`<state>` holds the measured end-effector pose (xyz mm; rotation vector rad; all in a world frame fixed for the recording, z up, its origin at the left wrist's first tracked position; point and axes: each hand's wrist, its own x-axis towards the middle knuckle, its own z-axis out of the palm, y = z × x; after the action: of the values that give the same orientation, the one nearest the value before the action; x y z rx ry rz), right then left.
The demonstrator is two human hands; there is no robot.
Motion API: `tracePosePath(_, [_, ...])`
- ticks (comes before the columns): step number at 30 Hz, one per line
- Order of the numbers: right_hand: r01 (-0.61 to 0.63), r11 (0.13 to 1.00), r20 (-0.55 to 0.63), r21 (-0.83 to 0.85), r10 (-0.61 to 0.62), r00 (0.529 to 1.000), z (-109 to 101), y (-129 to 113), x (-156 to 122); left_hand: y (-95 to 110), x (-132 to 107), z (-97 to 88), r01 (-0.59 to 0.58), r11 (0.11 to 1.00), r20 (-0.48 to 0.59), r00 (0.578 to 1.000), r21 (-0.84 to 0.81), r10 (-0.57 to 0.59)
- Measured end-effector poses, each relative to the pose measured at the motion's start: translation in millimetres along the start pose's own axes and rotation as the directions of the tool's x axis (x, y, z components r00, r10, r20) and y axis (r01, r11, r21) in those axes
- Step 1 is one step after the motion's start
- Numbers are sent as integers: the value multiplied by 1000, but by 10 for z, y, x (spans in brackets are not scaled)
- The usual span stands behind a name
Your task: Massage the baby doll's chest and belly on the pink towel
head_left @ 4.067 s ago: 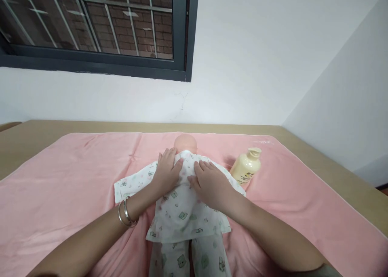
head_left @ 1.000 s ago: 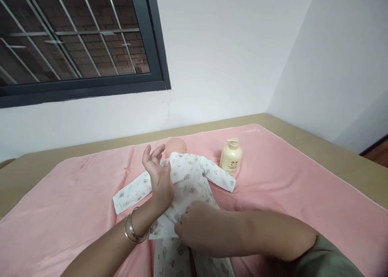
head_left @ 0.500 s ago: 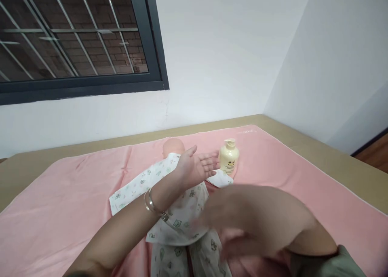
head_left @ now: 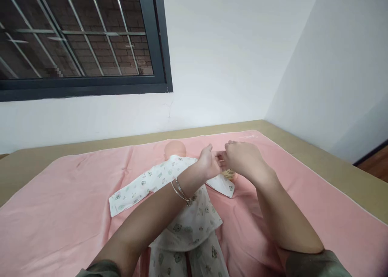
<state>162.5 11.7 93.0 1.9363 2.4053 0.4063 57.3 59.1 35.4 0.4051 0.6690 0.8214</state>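
My left hand (head_left: 211, 162) is held palm up with its fingers stretched toward the right, a silver bracelet on its wrist. My right hand (head_left: 244, 158) is bent over the top of a pale yellow pump bottle (head_left: 230, 175), closed where the pump head is. Most of the bottle is hidden behind this hand, so the exact grip does not show. Under my left forearm a baby doll (head_left: 176, 148) lies on its back, its head at the far end. It wears a white printed top (head_left: 184, 232) with long sleeves spread out and matching trousers (head_left: 169, 263).
A pink sheet (head_left: 75, 204) with some creases covers most of the tan bed surface (head_left: 27, 164). White walls (head_left: 227, 67) stand behind and to the right. A dark-framed window (head_left: 159, 83) with metal bars is at the upper left.
My right hand has come up and forward from the lower right onto the pump bottle. My left hand has moved to the right, closer to the bottle.
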Motion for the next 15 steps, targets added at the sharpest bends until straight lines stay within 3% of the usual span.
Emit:
tracePosePath(4, [-33, 998, -37, -45, 32, 999, -49, -12, 7, -53, -112, -62, 79, 988, 30, 996, 131, -84])
tracePosePath(8, [-17, 998, -134, -53, 10, 991, 52, -18, 49, -33, -380, -267, 186, 962, 68, 977, 200, -203])
tracePosePath(12, [-36, 999, -266, 9, 37, 963, 221, -263, 96, -53, -696, -505, 92, 980, 73, 992, 174, -106])
tracePosePath(14, [56, 995, -341, 86, -23, 940, 320, -542, 38, -33, -830, -585, -3, 991, 137, 990, 131, -15])
tracePosePath(15, [164, 977, -369, 140, -102, 924, 377, -707, -23, -2, -890, -614, -56, 993, 168, 985, 102, 39])
